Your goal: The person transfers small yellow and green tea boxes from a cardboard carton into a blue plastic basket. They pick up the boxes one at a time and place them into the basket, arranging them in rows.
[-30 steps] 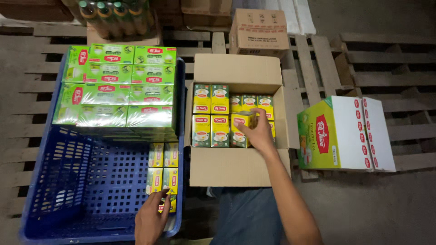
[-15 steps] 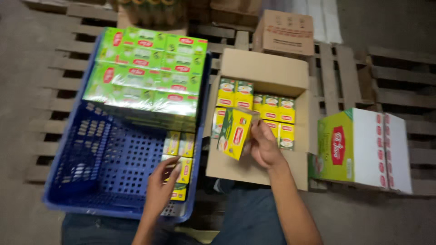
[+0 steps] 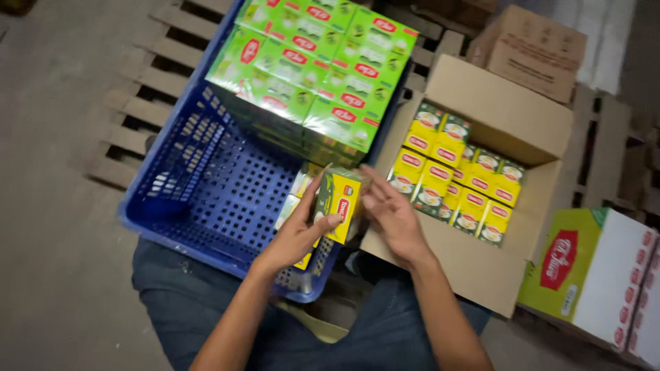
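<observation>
Both hands meet on a yellow tea packet [image 3: 342,203] above the blue crate's [image 3: 206,199] near corner: the left hand [image 3: 297,233] grips it, thumb across its face, while the right hand [image 3: 390,218] rests open-fingered against its side (beside the open carton [image 3: 495,124]).

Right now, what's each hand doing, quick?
Left hand: closed on the yellow tea box, over the blue crate.
Right hand: open, fingers against the same box.
</observation>
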